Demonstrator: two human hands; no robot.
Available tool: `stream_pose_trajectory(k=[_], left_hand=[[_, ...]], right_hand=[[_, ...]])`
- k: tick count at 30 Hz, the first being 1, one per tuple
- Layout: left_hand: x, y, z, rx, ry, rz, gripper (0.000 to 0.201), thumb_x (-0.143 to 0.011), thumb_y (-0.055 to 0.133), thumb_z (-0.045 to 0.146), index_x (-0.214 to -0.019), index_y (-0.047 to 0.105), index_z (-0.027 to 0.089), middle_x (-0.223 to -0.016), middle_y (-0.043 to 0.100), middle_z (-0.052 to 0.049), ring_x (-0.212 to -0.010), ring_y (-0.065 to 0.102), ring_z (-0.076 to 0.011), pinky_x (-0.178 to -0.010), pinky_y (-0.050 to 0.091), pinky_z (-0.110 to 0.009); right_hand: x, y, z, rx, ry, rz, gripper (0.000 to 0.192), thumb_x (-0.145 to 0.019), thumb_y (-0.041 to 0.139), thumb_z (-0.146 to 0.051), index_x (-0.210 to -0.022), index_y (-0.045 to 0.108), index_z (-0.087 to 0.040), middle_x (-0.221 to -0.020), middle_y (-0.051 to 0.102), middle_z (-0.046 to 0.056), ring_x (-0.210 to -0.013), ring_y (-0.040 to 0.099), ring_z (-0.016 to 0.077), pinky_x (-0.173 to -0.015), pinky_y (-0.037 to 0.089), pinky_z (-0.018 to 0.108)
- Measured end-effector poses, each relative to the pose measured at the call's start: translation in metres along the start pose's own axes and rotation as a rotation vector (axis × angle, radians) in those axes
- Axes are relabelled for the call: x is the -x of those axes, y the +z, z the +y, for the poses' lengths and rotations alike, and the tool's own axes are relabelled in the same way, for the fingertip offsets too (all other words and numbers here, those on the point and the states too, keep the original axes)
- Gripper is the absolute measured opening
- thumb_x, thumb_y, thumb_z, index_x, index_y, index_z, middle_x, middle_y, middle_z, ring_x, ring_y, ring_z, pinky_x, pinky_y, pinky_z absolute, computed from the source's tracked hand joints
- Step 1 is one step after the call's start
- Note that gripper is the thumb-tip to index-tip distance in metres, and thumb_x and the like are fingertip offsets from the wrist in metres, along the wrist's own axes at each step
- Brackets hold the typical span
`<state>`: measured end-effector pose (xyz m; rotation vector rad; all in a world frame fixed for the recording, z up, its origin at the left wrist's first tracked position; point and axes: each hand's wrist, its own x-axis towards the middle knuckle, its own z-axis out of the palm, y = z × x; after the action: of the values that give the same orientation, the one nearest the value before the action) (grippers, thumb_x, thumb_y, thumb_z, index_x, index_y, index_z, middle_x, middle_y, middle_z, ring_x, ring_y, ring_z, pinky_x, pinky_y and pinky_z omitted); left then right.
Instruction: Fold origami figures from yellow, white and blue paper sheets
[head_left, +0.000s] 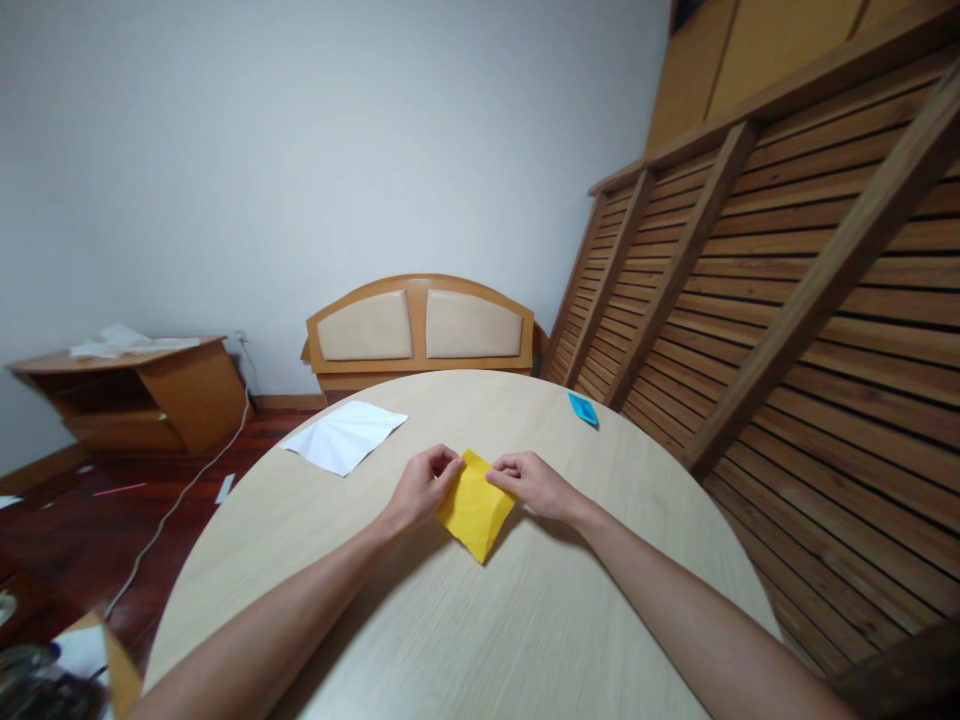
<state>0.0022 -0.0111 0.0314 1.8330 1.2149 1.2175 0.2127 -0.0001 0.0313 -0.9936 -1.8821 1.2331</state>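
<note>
A square of yellow paper [474, 515] with creases hangs between my two hands just over the round table, one corner pointing toward me. My left hand [421, 487] pinches its upper left edge between thumb and fingers. On the other side, my right hand [538, 486] grips the upper right edge, its thumb on the front face. The fingers behind the paper are partly hidden. Beyond my left hand lies a creased white sheet of paper [346, 437]. A small blue folded paper piece [583, 409] rests near the table's far right edge.
The round pale wooden table [420, 640] fills the foreground. Behind it stands a headboard [420, 365] with cream panels. A slatted wooden frame [750, 300] leans along the right side. At left are a low cabinet [161, 400] and a cable [180, 500] across the floor.
</note>
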Motion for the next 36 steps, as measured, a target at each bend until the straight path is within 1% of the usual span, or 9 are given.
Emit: stream_pose_trajectory(k=[4,9,15,19,25,27,30,33,36], left_hand=[[-0.001,0.0,-0.003,0.002,-0.028,0.044,0.03,-0.082,0.058,0.045,-0.077,0.063,0.016,-0.071,0.067,-0.005,-0.063,0.059,-0.0171,-0.055,0.045,-0.026],[-0.001,0.0,-0.005,0.026,-0.049,0.046,0.031,-0.081,0.058,0.046,-0.077,0.062,0.015,-0.072,0.066,-0.005,-0.063,0.059,-0.0169,-0.055,0.045,-0.026],[0.002,-0.001,0.002,0.143,-0.138,-0.096,0.036,-0.076,0.064,0.05,-0.077,0.061,0.014,-0.071,0.064,-0.003,-0.062,0.058,-0.0146,-0.054,0.043,-0.023],[0.002,-0.003,0.002,0.149,-0.175,-0.158,0.037,-0.072,0.068,0.051,-0.07,0.058,0.016,-0.062,0.059,0.0,-0.055,0.053,-0.0121,-0.051,0.038,-0.022],[0.002,-0.003,-0.004,0.141,-0.16,-0.315,0.031,-0.074,0.067,0.044,-0.069,0.058,0.015,-0.058,0.061,0.0,-0.053,0.053,-0.0115,-0.053,0.038,-0.023],[0.002,-0.002,-0.003,0.152,-0.15,-0.3,0.031,-0.074,0.068,0.044,-0.069,0.058,0.015,-0.059,0.062,-0.001,-0.054,0.055,-0.0124,-0.055,0.04,-0.024],[0.001,-0.003,0.001,0.128,-0.119,-0.196,0.034,-0.075,0.066,0.048,-0.069,0.059,0.016,-0.062,0.064,-0.002,-0.057,0.058,-0.0139,-0.055,0.042,-0.024],[-0.002,-0.006,0.003,0.089,-0.116,-0.117,0.035,-0.077,0.063,0.051,-0.072,0.06,0.016,-0.066,0.066,-0.003,-0.061,0.062,-0.0157,-0.051,0.041,-0.023],[-0.004,-0.008,0.0,0.088,-0.15,-0.09,0.034,-0.078,0.062,0.05,-0.075,0.06,0.016,-0.068,0.068,-0.004,-0.062,0.065,-0.0168,-0.049,0.04,-0.022]], right_hand=[[-0.001,-0.007,0.002,0.009,-0.001,0.018,0.034,-0.081,0.067,-0.044,-0.087,0.072,-0.011,-0.085,0.074,0.009,-0.073,0.064,0.0184,-0.065,0.045,0.027],[0.0,-0.013,0.001,0.024,0.016,0.024,0.034,-0.077,0.07,-0.044,-0.085,0.073,-0.011,-0.077,0.072,0.008,-0.068,0.061,0.017,-0.06,0.044,0.027],[0.002,-0.015,-0.001,0.134,-0.023,-0.06,0.033,-0.079,0.068,-0.043,-0.084,0.075,-0.011,-0.077,0.071,0.006,-0.068,0.06,0.0157,-0.061,0.042,0.026],[0.002,-0.017,0.001,0.155,-0.044,-0.083,0.033,-0.08,0.068,-0.044,-0.084,0.076,-0.012,-0.078,0.072,0.007,-0.069,0.06,0.0167,-0.062,0.042,0.026],[-0.001,-0.019,0.006,0.124,-0.043,0.12,0.032,-0.079,0.069,-0.042,-0.087,0.074,-0.011,-0.081,0.072,0.008,-0.074,0.063,0.0185,-0.066,0.046,0.028],[-0.002,-0.015,0.006,0.005,-0.006,0.165,0.037,-0.077,0.07,-0.041,-0.1,0.071,-0.012,-0.084,0.072,0.008,-0.075,0.065,0.0189,-0.065,0.048,0.028],[-0.002,-0.006,0.003,-0.179,0.016,0.148,0.05,-0.073,0.075,-0.037,-0.114,0.06,-0.014,-0.093,0.072,0.008,-0.075,0.068,0.0194,-0.063,0.051,0.028],[-0.002,-0.001,0.0,-0.19,-0.014,0.13,0.043,-0.071,0.076,-0.035,-0.105,0.061,-0.014,-0.1,0.072,0.009,-0.078,0.068,0.0196,-0.065,0.052,0.028],[-0.003,-0.003,0.0,-0.133,-0.009,0.125,0.036,-0.074,0.074,-0.035,-0.099,0.065,-0.012,-0.096,0.073,0.01,-0.08,0.069,0.021,-0.066,0.052,0.028]])
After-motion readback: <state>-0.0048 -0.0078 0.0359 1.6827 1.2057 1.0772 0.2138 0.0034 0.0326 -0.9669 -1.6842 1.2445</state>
